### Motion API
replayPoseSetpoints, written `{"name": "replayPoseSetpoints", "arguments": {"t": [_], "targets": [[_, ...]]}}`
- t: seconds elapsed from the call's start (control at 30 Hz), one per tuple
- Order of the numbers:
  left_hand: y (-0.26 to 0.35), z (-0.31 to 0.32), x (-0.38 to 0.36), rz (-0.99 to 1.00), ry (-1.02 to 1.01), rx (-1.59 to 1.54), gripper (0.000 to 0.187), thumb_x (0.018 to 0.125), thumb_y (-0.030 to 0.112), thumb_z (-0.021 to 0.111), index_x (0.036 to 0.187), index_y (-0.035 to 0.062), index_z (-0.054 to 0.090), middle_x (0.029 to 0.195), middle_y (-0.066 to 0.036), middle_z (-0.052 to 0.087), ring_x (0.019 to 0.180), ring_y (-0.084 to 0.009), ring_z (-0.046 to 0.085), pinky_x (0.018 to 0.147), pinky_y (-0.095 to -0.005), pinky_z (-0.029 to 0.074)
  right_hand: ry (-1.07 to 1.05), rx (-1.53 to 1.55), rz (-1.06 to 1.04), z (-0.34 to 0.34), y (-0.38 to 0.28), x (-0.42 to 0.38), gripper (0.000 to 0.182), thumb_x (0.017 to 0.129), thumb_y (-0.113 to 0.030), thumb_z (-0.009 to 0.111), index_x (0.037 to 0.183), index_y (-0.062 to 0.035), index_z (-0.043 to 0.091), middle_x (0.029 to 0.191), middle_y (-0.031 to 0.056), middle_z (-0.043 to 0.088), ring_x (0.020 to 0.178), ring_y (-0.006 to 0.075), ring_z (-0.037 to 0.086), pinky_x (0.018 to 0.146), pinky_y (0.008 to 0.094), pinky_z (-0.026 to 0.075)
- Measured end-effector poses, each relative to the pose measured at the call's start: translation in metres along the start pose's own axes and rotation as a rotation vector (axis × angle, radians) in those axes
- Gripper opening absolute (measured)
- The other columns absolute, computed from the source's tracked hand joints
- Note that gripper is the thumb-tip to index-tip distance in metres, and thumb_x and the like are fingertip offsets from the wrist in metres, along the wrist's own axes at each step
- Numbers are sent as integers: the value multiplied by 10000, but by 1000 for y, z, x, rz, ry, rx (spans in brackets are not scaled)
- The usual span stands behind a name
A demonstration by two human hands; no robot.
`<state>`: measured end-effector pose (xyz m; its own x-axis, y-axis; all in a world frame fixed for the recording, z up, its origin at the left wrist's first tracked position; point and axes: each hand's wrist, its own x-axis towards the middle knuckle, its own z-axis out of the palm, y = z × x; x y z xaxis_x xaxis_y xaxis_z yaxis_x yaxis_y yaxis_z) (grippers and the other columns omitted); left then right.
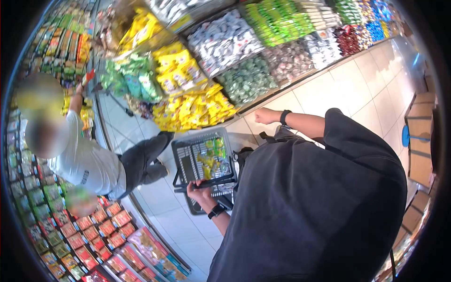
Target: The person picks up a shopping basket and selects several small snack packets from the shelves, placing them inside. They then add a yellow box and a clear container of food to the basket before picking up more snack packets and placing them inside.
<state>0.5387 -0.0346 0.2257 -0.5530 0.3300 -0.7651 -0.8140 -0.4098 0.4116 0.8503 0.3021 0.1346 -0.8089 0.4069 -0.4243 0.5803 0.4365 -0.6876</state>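
Note:
My left hand (200, 190), with a black watch on its wrist, is closed around the dark handle of a grey shopping basket (176, 145). Yellow and green snack packets (212, 157) lie inside it. Part of a second basket (195, 207) shows below the first. My right hand (267, 116), wearing a black wristband, hangs over the floor beside the display bins, its fingers curled in with nothing visible in them. Closest to it are bins of wrapped sweets (246, 79) and a heap of yellow packets (195, 109).
A person in a white shirt (89, 155) leans at the left, one arm stretched towards a shelf (56, 51). Red boxed goods (96, 228) fill the lower left shelving. Cardboard boxes (420, 141) are stacked at the right. Tiled floor (347, 84) runs alongside the bins.

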Motion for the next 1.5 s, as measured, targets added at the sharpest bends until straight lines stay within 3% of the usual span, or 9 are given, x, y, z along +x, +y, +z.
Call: {"name": "replayPoseSetpoints", "arguments": {"t": [0.13, 0.23, 0.33, 0.43, 0.87, 1.07, 1.23, 1.3, 1.5], "targets": [[-19, -16, 7, 34, 52, -20, 160, 774, 125, 582, 684, 110, 450, 596, -1, 419, 505, -144, 438, 559, -286, 431, 196, 185, 268, -20, 103, -95, 386, 917, -294, 540, 668, -10, 619, 579, 137, 634, 569, 283, 643, 677, 406, 517], [-32, -24, -3, -45, -7, -16, 198, 769, 111, 579, 667, 126, 410, 554, 21, 383, 477, -117, 416, 522, -273, 419, 389, 206, 432, -22, 165, -165, 105, 803, -88, 600, 862, -2, 603, 884, 234, 653, 893, 416, 622, 795, 467, 494], [-56, -23, -16, -42, 77, 13, 216, 790, 149, 551, 631, 150, 405, 512, 26, 364, 458, -128, 416, 501, -293, 414, 474, 351, 540, -21, 210, -220, 61, 843, -74, 579, 884, -29, 578, 713, 162, 639, 698, 259, 655, 638, 387, 502], [-83, -46, -10, 68, 97, 178, 225, 818, 174, 528, 634, 153, 400, 512, 22, 369, 458, -132, 420, 506, -293, 409, 498, 614, 618, -65, 198, -248, 65, 788, -47, 572, 846, -37, 600, 798, 158, 661, 779, 305, 663, 675, 382, 518], [-197, -90, 27, -241, 345, 410, 188, 808, 177, 437, 631, 136, 390, 524, -21, 404, 510, -197, 425, 571, -357, 408, 1258, 222, -250, -342, 63, -178, 147, 862, -36, 601, 1000, -18, 554, 925, 82, 602, 783, 175, 596, 672, 315, 479], [-228, -129, 54, -241, 298, 292, 200, 825, 174, 435, 645, 127, 362, 565, -34, 386, 557, -230, 426, 619, -391, 406, 1046, 51, -179, -383, 64, -163, 103, 839, -91, 618, 901, -23, 571, 791, 116, 635, 735, 260, 635, 673, 375, 499], [-262, -192, 86, -215, 342, 296, 227, 875, 195, 453, 668, 122, 393, 605, -9, 392, 576, -200, 418, 630, -367, 411, 709, 74, 164, -302, 129, -123, 109, 809, -100, 630, 865, -24, 575, 783, 111, 646, 747, 306, 650, 658, 416, 500], [-266, -200, 85, -217, 323, 316, 228, 879, 196, 456, 671, 122, 396, 608, -8, 394, 577, -195, 418, 628, -363, 410, 418, 59, 248, -257, 161, -108, 213, 793, -109, 662, 953, -22, 552, 896, 153, 642, 831, 293, 643, 705, 395, 490], [-265, -212, 80, -201, 314, 331, 232, 889, 199, 466, 678, 121, 408, 615, -6, 399, 583, -182, 418, 621, -349, 408, 478, -7, 474, -189, 209, -52, 689, 720, -78, 726, 1309, -29, 373, 1329, 353, 360, 1156, 480, 481, 954, 485, 444]]}}
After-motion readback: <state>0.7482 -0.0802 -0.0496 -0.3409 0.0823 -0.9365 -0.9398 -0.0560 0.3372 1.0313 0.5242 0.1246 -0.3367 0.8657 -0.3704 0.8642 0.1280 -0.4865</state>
